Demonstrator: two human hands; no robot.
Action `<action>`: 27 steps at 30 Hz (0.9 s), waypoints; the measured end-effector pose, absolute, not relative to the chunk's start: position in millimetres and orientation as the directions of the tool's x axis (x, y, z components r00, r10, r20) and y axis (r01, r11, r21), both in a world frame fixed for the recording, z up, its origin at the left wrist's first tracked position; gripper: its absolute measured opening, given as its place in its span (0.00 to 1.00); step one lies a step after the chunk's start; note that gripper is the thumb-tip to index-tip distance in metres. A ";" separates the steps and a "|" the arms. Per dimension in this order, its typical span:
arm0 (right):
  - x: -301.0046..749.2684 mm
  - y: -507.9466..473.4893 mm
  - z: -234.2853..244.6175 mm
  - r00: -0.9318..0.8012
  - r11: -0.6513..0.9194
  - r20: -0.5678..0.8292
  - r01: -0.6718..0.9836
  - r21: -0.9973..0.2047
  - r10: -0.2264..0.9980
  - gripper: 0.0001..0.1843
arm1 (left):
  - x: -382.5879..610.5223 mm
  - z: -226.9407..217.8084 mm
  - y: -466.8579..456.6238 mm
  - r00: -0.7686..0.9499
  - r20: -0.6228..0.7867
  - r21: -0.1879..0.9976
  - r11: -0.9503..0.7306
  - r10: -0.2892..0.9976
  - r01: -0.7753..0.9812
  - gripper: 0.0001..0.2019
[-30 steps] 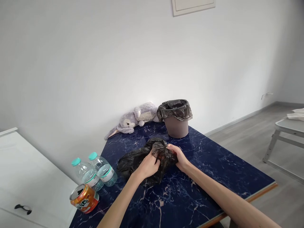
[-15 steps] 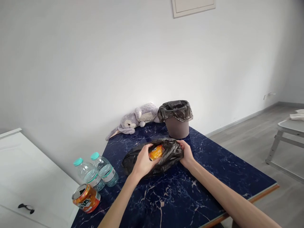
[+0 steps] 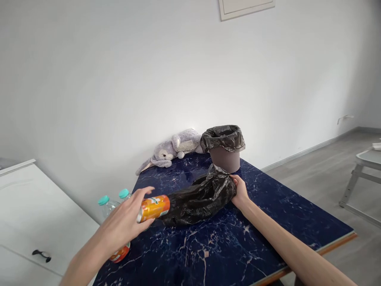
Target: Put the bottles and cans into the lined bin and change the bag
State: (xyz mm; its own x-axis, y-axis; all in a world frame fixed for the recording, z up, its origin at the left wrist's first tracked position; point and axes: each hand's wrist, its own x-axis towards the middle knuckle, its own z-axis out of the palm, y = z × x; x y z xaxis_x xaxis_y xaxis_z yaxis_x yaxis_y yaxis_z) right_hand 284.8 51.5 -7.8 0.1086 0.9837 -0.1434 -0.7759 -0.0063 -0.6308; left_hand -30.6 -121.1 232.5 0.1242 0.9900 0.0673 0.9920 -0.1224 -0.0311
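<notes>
Head view hides plenty from me: the left hand [image 3: 125, 226] covers most of a second orange can [image 3: 120, 254] at the edge of the dark blue marbled table [image 3: 268, 222] and the bodies of two teal-capped clear plastic bottles [image 3: 104, 201], and the white lettering on the orange metal drink can [image 3: 154, 207] is too small to read. I see that can held on its side above the table's left part, fingers curled round its silver end, just at the crumpled glossy black plastic bag [image 3: 202, 196]. The right hand [image 3: 239, 191] grips the bag's far end in closed fingers.
</notes>
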 end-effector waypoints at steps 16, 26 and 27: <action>280.7 44.7 -1.4 0.065 -0.059 -0.148 -0.704 -0.707 0.987 0.11 | -61.5 212.1 -107.5 -0.069 -0.257 -0.286 -0.007 0.964 0.958 0.37; 289.9 1.4 31.3 -0.021 0.022 0.036 -0.443 -0.896 0.999 0.16 | -68.7 192.6 -115.6 -0.001 -0.231 -0.239 -0.055 0.973 0.969 0.37; 294.0 -10.5 38.2 -0.082 0.039 0.076 -0.381 -0.924 0.994 0.17 | -65.5 191.2 -117.5 0.032 -0.206 -0.227 -0.080 0.978 0.971 0.36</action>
